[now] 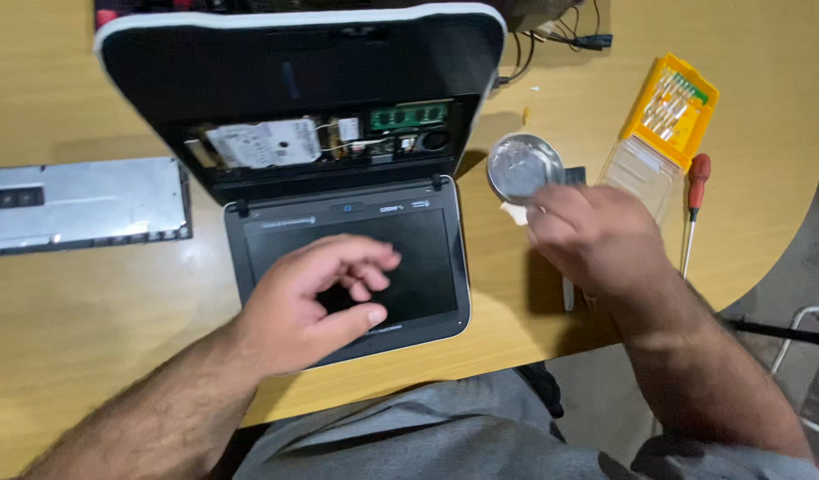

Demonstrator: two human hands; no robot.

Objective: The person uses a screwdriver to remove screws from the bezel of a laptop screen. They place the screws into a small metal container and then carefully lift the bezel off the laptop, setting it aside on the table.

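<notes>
laptop (338, 222), opened up with its underside showing, sits near the front edge of the wooden counter (89, 302), a little left of the middle, its base tipped up behind the dark battery bay nearest the person. nearest of all, the left hand (307, 298) hovers over that dark bay, fingers loosely curled, thumb out, holding nothing that shows; it reads as about to steady or feel the casing, so it would do best to press flat on the plastic rim and stay off the exposed parts. to the right, toward the counter's right edge, the right hand (591, 236) is blurred, closed loosely, and i cannot tell whether it pinches anything small; it lies just beside the round metal dish (523, 166), so any screw is best dropped straight into the dish rather than onto the wood. beyond, in the open bay, a silver drive (263, 142) and a green memory stick (409, 116) lie bare. far right, a red-handled screwdriver (694, 200) lies beside a yellow bit case (671, 107) with a clear lid. a grey cover panel (80, 204) rests at the left edge.
</notes>
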